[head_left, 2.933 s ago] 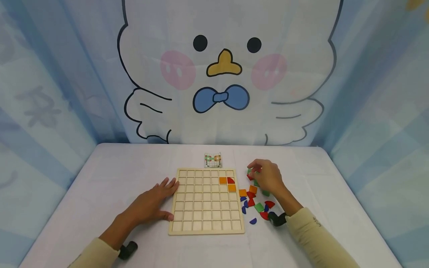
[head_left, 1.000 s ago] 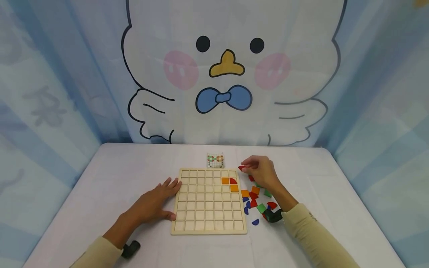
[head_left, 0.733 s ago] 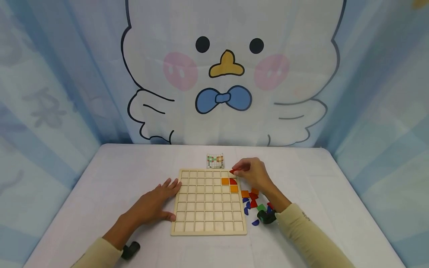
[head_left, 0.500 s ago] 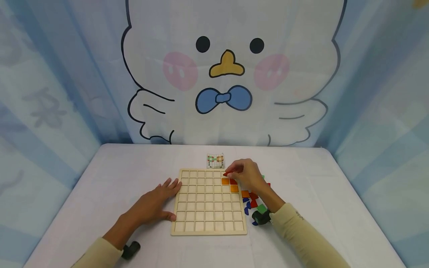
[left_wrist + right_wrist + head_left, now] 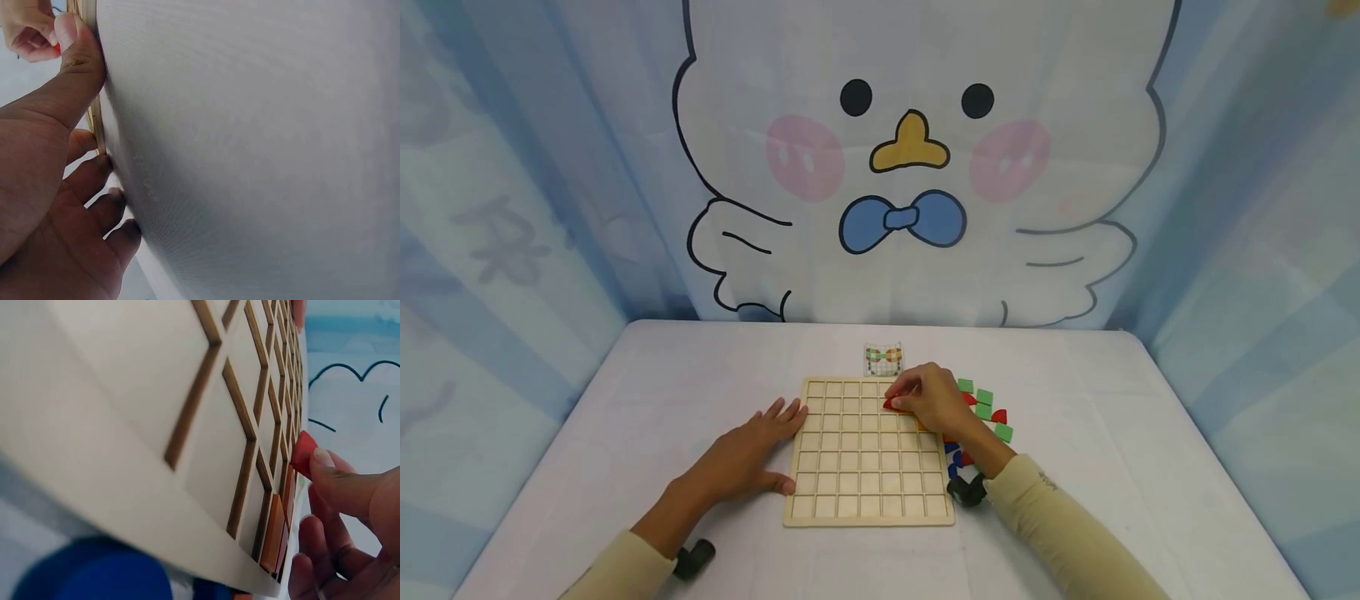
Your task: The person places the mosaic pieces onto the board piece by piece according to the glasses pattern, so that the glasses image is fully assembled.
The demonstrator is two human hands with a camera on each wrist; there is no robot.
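1. We see one wooden board (image 5: 847,485) on the white table (image 5: 715,358), split into shallow square compartments: seven across and seven deep by our count, with the right hand covering some of them.
2. In the board we make out one orange square (image 5: 921,425), set in a compartment by the right edge. The right wrist view shows coloured pieces sunk there, too slanted for us to count.
3. One red piece (image 5: 889,403) is in the right hand (image 5: 934,398), pinched between thumb and fingers over the board's far part, right of its middle. It is tilted on edge; we cannot tell whether it touches the board.
4. The left hand (image 5: 741,458) lies at the board's left edge, fingers spread, with the thumb and some fingertips touching the rim.
5. To the right of the board we count four green squares (image 5: 984,397) and at least three loose red pieces (image 5: 999,416), lying on the table near one another.
6. Closer to the board's right edge are at least two blue pieces (image 5: 952,447); the right arm hides part of this group, so we cannot give its full number.
7. One small printed card (image 5: 883,360) lies just beyond the far edge.
8. Two black wrist cameras (image 5: 695,558) show, one at each sleeve.
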